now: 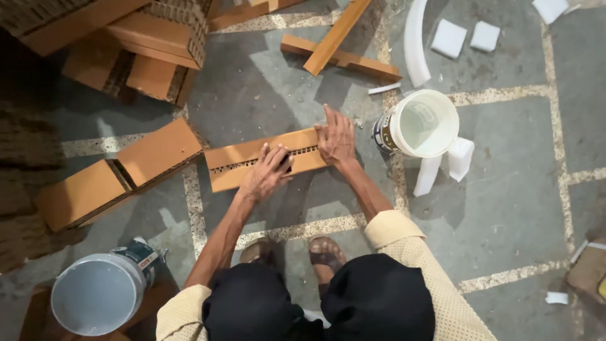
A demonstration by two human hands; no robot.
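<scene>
At my far left sits a grey bucket (95, 300), with loose cardboard blocks (120, 170) above it on the floor (505, 208). My left hand (268, 172) presses on the honeycomb cardboard strip (237, 163), its fingers curled on something dark I cannot make out. My right hand (336, 136) lies flat on the strip's right end, fingers spread. The strip lies seated between two board faces; I judge pressing is underway. A white bucket (421, 124) and foam pieces (449, 38) crowd the right.
</scene>
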